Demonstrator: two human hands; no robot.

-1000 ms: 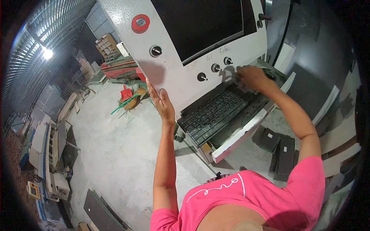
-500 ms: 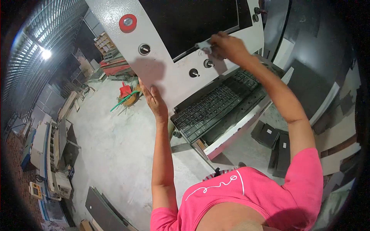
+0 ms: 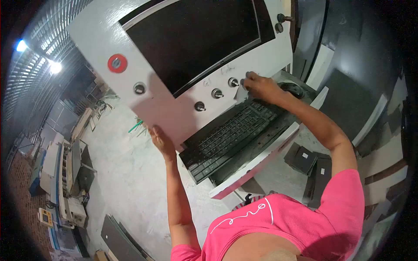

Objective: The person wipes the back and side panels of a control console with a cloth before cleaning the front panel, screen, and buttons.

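Observation:
A white control panel (image 3: 163,115) with a dark screen (image 3: 200,41) fills the upper middle. At its lower left edge is my left hand (image 3: 163,142), thumb on the front face and the other fingers around the side, partly hidden. My right hand (image 3: 264,89) is closed at the panel's lower edge, just right of a row of switch knobs (image 3: 217,93). A bit of grey cloth (image 3: 241,94) shows under its fingers, mostly covered by the hand. Faint handwriting marks the panel above the knobs. Below lies a dusty black keyboard (image 3: 230,132).
The keyboard rests in a pull-out tray (image 3: 257,161) with a white front. A red emergency button (image 3: 117,63) sits at the panel's left. Dark boards (image 3: 300,157) lie on the floor to the right, others (image 3: 119,239) at lower left. Machinery (image 3: 65,187) stands far left.
My right hand has moved down from the screen's lower edge to beside the knobs, with the cloth. The view has shifted, showing more of the panel. My left hand stays at the panel's edge.

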